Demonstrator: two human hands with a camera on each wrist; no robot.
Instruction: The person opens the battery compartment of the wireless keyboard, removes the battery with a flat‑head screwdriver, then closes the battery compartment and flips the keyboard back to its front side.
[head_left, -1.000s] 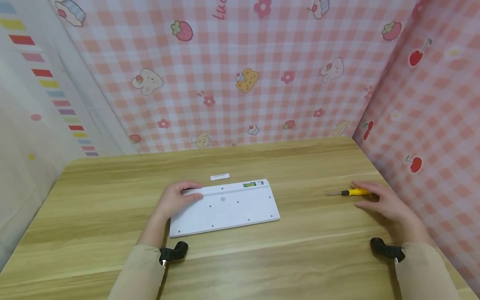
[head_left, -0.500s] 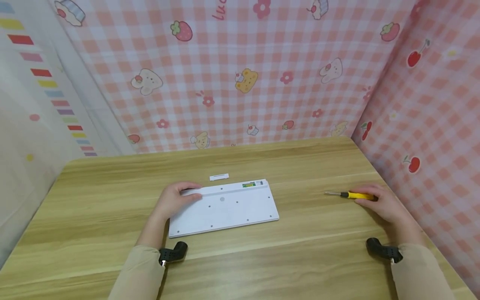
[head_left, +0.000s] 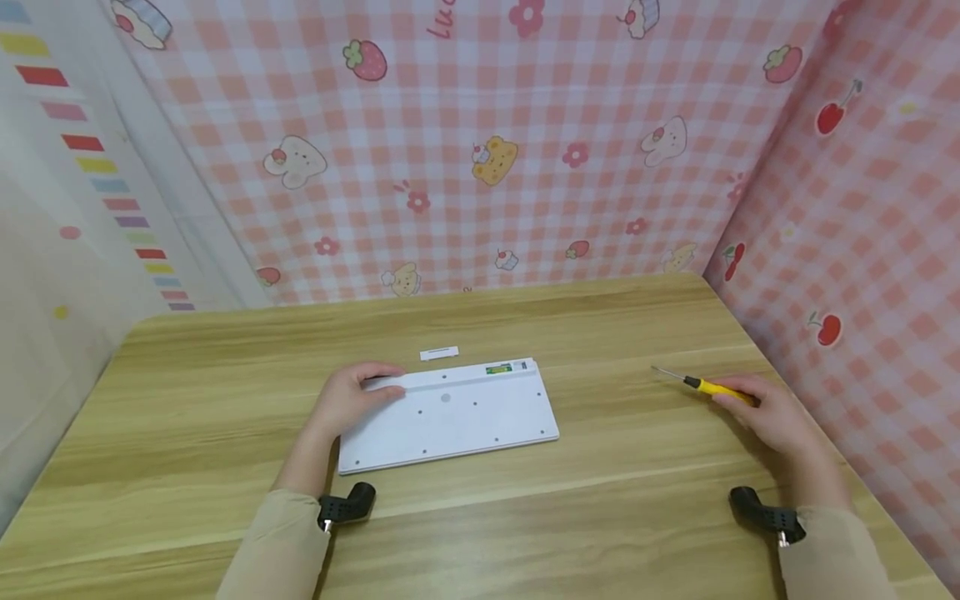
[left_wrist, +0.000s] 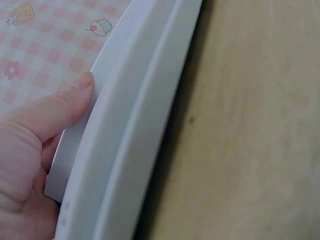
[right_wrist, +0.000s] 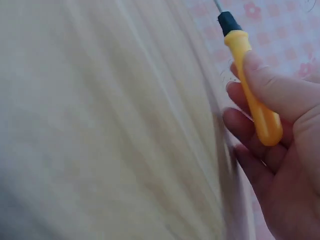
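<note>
A white keyboard [head_left: 457, 429] lies underside up on the table, small screw spots dotting its back. Its battery slot stands uncovered at the far right corner, with a green battery [head_left: 498, 368] inside. My left hand [head_left: 348, 404] grips the far left edge, thumb over the back; in the left wrist view the thumb [left_wrist: 70, 105] presses the raised rim and the other fingers are mostly hidden. Off to the right, my right hand [head_left: 772, 417] pinches a yellow-handled screwdriver [right_wrist: 260, 115] between thumb and fingers, its metal shaft pointing left and away.
A small white battery cover [head_left: 438, 353] lies just beyond the keyboard's far edge. The wooden table [head_left: 525, 517] meets a pink checked cloth [head_left: 450, 217] behind and another at the right. Black camera mounts [head_left: 348, 504] sit on both wrists.
My right hand has closed its hold on the screwdriver handle, and the tip has swung up and away from the table's front. The left hand and keyboard have stayed in place.
</note>
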